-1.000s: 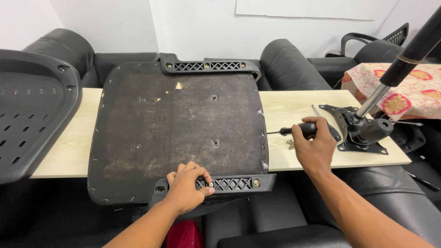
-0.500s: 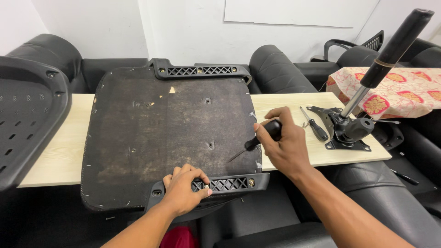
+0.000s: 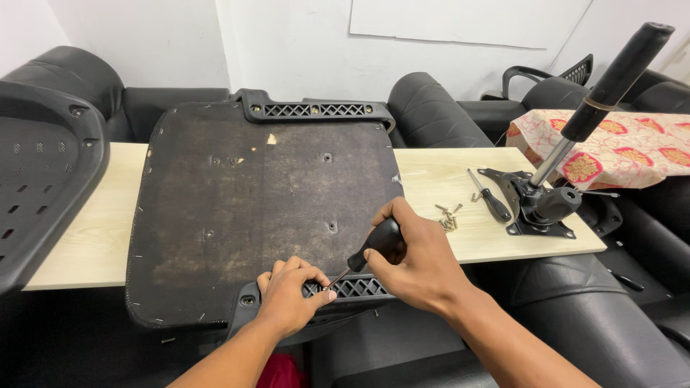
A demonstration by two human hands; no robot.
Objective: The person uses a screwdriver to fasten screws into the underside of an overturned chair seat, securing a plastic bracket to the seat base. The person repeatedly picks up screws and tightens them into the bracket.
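One view, head camera:
Right hand (image 3: 420, 269): grip clamped on the black-handled screwdriver (image 3: 374, 248), brought over from the desk (image 3: 460, 237); tip now at the near bracket (image 3: 345, 289).
Left hand (image 3: 287, 298): fingers still closed together, steadying that bracket.
Seat base (image 3: 266, 208): upside down across the desk.
Change: driving looks ready to start.

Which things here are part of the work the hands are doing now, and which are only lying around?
In use:
- screwdriver in the right hand
- slotted bracket under the left hand
- upturned seat base

Lying about:
- second screwdriver
- loose screws
- chair mechanism with gas cylinder
- chair backrest
- floral cloth
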